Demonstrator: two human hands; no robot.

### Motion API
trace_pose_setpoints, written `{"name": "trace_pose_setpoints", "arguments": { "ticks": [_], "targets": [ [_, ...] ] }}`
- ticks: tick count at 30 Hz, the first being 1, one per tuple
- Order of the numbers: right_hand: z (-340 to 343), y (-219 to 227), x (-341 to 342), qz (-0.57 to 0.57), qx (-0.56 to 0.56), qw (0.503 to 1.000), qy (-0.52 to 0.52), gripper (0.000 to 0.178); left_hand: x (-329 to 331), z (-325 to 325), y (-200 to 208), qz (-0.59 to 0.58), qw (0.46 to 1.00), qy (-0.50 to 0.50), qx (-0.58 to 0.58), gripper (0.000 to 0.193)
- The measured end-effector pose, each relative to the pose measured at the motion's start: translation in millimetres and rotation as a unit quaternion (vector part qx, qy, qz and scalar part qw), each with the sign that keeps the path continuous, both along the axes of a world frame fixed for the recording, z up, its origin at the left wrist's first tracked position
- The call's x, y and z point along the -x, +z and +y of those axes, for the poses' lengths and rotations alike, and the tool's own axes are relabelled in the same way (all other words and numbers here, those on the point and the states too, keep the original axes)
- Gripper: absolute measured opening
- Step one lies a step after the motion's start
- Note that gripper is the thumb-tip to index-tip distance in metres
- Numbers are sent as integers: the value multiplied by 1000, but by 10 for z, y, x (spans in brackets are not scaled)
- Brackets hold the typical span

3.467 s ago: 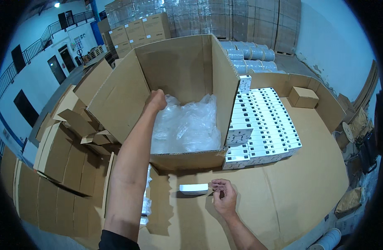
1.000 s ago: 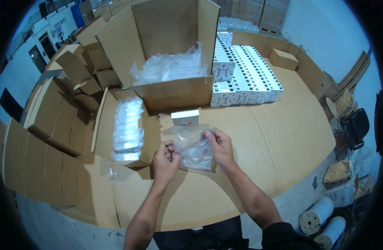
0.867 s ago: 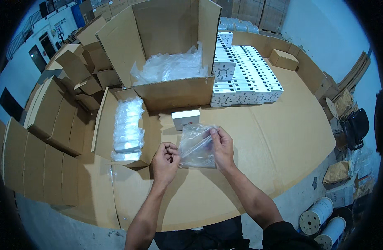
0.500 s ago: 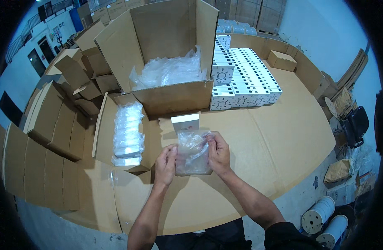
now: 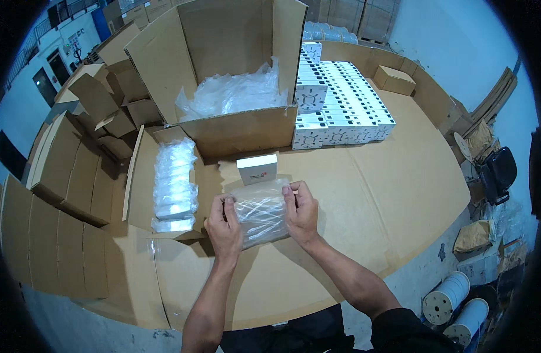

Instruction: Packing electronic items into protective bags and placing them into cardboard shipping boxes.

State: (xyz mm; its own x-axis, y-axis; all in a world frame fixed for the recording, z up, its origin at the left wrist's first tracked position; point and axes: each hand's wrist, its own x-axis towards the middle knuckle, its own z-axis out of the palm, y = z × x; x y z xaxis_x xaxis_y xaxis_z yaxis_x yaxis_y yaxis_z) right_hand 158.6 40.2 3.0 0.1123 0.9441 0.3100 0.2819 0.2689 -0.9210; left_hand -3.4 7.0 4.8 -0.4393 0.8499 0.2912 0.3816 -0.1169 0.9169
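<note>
A clear plastic bag (image 5: 260,215) is stretched between my two hands over the cardboard-covered table. My left hand (image 5: 224,225) pinches its left edge, thumb on top. At its upper right corner, my right hand (image 5: 301,213) grips the plastic the same way. Just beyond the bag stands a small white box (image 5: 257,170), upright. To the left, an open carton (image 5: 138,179) holds a row of plastic-wrapped white boxes (image 5: 175,182). A larger open carton (image 5: 241,132) behind it contains a heap of clear plastic bags (image 5: 232,91).
Stacked white boxes with dark markings (image 5: 347,100) stand at the back right. Brown cartons (image 5: 52,235) line the left side. A small brown box (image 5: 395,80) sits near the table's raised far edge. Cable spools (image 5: 447,297) and a black chair (image 5: 498,170) are on the floor at right.
The bag, crumpled before, is now spread wider and flatter between my hands. My left hand has moved a little left, and the whole view has shifted slightly.
</note>
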Motion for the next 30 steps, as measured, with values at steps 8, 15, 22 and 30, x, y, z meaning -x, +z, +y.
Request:
{"name": "trace_pose_setpoints", "arguments": {
  "ticks": [8, 15, 22, 30],
  "targets": [
    [-30, -29, -9, 25, 37, 999, 24, 22, 36, -49, 24, 0, 999, 13, -42, 23],
    [-18, -145, -82, 54, 68, 990, 107, 25, 26, -2, 52, 39, 997, 42, -56, 21],
    [-41, -71, -59, 26, 23, 996, 83, 28, 78, -22, -1, -87, 996, -8, -20, 23],
    [-22, -48, -130, 23, 5, 999, 39, 34, -7, -130, 0, -178, 983, -47, 18, 21]
  ]
}}
